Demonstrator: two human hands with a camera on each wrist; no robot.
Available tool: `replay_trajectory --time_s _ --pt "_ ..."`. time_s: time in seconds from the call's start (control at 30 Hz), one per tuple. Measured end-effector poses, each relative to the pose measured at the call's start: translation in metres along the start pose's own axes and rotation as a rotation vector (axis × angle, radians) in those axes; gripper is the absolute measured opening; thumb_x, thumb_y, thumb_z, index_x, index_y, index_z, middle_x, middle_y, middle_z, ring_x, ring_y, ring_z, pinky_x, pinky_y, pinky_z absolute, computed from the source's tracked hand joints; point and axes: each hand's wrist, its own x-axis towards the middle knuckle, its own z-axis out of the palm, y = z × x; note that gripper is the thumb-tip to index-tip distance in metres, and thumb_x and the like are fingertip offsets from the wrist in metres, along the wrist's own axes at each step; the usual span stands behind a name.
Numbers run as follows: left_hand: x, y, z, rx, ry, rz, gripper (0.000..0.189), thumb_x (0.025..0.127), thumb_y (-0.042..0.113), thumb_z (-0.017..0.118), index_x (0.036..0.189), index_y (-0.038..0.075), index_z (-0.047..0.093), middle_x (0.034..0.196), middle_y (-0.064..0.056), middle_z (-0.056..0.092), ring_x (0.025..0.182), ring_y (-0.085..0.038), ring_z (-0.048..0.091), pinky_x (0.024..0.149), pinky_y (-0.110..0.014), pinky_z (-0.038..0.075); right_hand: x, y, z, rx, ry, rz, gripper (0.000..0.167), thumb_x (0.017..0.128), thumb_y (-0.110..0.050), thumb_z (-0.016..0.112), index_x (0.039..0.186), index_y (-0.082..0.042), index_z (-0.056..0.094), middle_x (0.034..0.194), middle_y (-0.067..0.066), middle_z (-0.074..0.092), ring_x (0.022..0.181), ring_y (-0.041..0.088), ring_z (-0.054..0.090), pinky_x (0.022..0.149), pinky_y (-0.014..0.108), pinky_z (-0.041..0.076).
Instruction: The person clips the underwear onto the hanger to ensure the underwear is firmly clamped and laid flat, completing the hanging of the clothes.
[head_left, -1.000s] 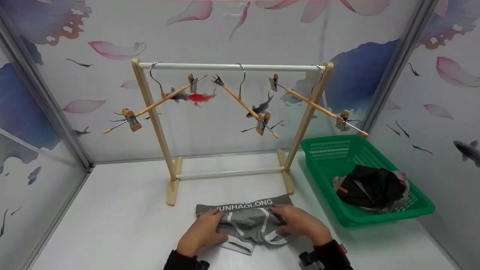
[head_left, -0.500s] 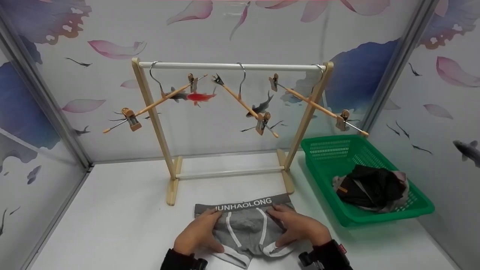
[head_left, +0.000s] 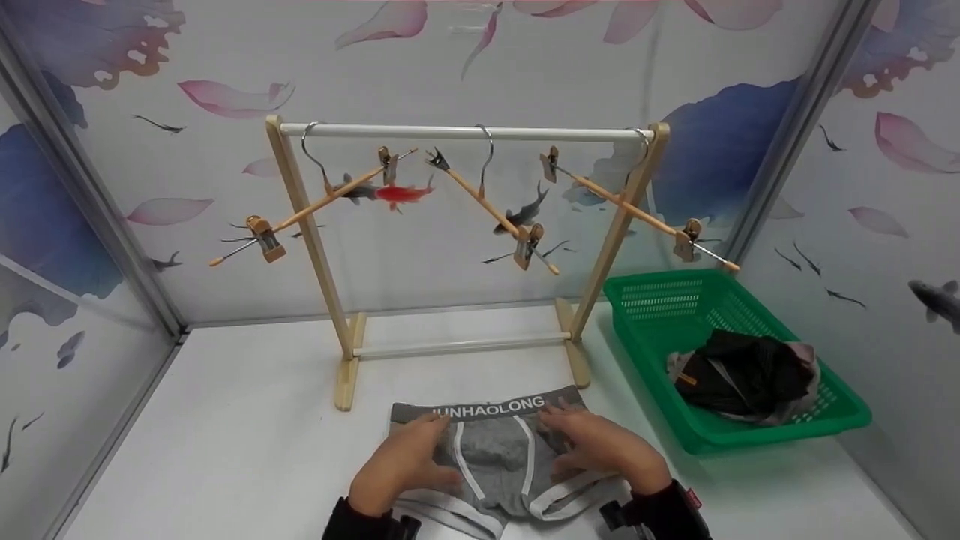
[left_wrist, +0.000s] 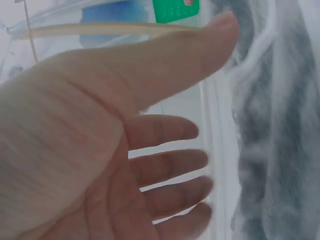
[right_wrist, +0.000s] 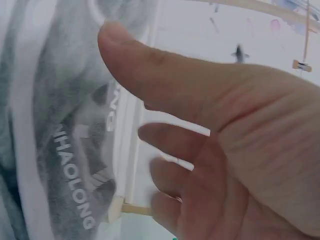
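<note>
- White panels (head_left: 562,67) printed with pink petals, blue washes and little fish wrap around a white tabletop (head_left: 225,420), metal framing (head_left: 787,127) running up the corners.
- Grey boxer briefs (head_left: 495,457) lie on the tabletop right in front of the person, waistband toward the rack, leg openings toward the body. White piping down the front, white trim at the legs, and JUNHAOLONG in white letters on the darker waistband (head_left: 487,407).
- Left hand (head_left: 409,461) is over the left side of the briefs, thumb out, fingers apart and loose, not pinching anything.
- Right hand (head_left: 604,446) mirrors it on the other side, thumb stretched out over the cloth, fingers softly bent, no pinch either. Can't tell how firmly either one touches the fabric.
- Just past the waistband is a wooden rack (head_left: 319,262) with a white top rail (head_left: 450,133).
- Three clip hangers hang off that rail, all angled: left hanger (head_left: 328,200), middle hanger (head_left: 491,209), right hanger (head_left: 645,217).
- Off to the right, a green basket (head_left: 645,382) with some crumpled dark clothing (head_left: 750,371) inside.
</note>
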Motion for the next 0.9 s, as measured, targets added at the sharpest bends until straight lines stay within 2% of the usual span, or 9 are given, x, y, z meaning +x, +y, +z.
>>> replay_trajectory --time_s 0.07,0.13,0.27,0.4,0.53,0.67,0.73,0.9 --pt "0.001 0.002 0.003 -0.005 -0.029 -0.004 0.092 0.074 0.037 0.091 0.143 -0.007 0.050 0.146 -0.027 0.049 0.137 -0.048 0.042 0.107 -0.062 0.038 0.001 -0.001 0.001 -0.025 -0.030 0.005 0.073 0.082 -0.019 0.085 0.144 0.003 0.053 0.149 0.026 0.047 0.140 0.046 0.039 0.110 0.057 0.036" --pt "0.003 0.001 0.008 -0.003 -0.058 -0.023 0.093 0.073 0.039 0.091 0.144 -0.005 0.050 0.146 -0.026 0.050 0.139 -0.048 0.039 0.108 -0.063 0.036 0.002 -0.002 0.004 -0.011 -0.069 0.032 0.075 0.082 -0.017 0.086 0.146 0.002 0.051 0.150 0.026 0.046 0.139 0.043 0.042 0.111 0.055 0.036" --pt "0.005 -0.004 0.015 0.003 -0.069 -0.068 0.093 0.070 0.033 0.093 0.145 -0.002 0.051 0.148 -0.032 0.044 0.140 -0.056 0.032 0.108 -0.068 0.032 0.001 0.000 0.010 0.103 -0.117 0.117 0.086 0.080 -0.016 0.087 0.152 -0.001 0.043 0.157 0.029 0.034 0.146 0.045 0.029 0.115 0.059 0.027" --pt "0.005 -0.007 0.018 0.007 -0.056 -0.062 0.097 0.067 0.032 0.095 0.146 -0.002 0.050 0.149 -0.038 0.038 0.140 -0.062 0.025 0.109 -0.071 0.027 0.002 0.003 0.015 0.186 -0.128 0.147 0.096 0.077 -0.021 0.090 0.156 -0.005 0.038 0.160 0.032 0.023 0.149 0.047 0.017 0.116 0.062 0.021" --pt "0.004 -0.011 0.016 0.015 -0.086 -0.070 0.107 0.064 0.038 0.096 0.149 -0.002 0.046 0.152 -0.041 0.031 0.142 -0.061 0.020 0.111 -0.072 0.022 0.004 0.005 0.017 0.175 -0.149 0.143 0.104 0.074 -0.027 0.093 0.158 -0.007 0.035 0.162 0.033 0.015 0.150 0.049 0.011 0.116 0.064 0.019" --pt "0.005 -0.013 0.015 0.065 -0.130 -0.085 0.114 0.063 0.044 0.097 0.152 -0.002 0.041 0.154 -0.040 0.027 0.144 -0.060 0.018 0.111 -0.071 0.022 0.004 0.006 0.018 0.164 -0.169 0.154 0.109 0.072 -0.029 0.094 0.159 -0.010 0.032 0.163 0.031 0.011 0.150 0.050 0.006 0.116 0.065 0.017" --pt "0.003 -0.010 0.015 0.070 -0.129 -0.103 0.117 0.061 0.043 0.098 0.153 0.000 0.040 0.155 -0.039 0.025 0.145 -0.058 0.017 0.111 -0.072 0.022 0.004 0.006 0.018 0.165 -0.183 0.169 0.111 0.072 -0.030 0.094 0.160 -0.010 0.030 0.164 0.029 0.009 0.150 0.050 0.003 0.116 0.065 0.016" --pt "-0.003 0.000 0.014 0.085 -0.069 -0.144 0.121 0.051 0.036 0.103 0.152 0.005 0.045 0.155 -0.036 0.030 0.145 -0.055 0.021 0.109 -0.070 0.029 0.002 0.004 0.019 0.139 -0.196 0.222 0.116 0.071 -0.037 0.094 0.162 -0.015 0.026 0.167 0.024 0.006 0.152 0.046 0.001 0.106 0.080 0.011"
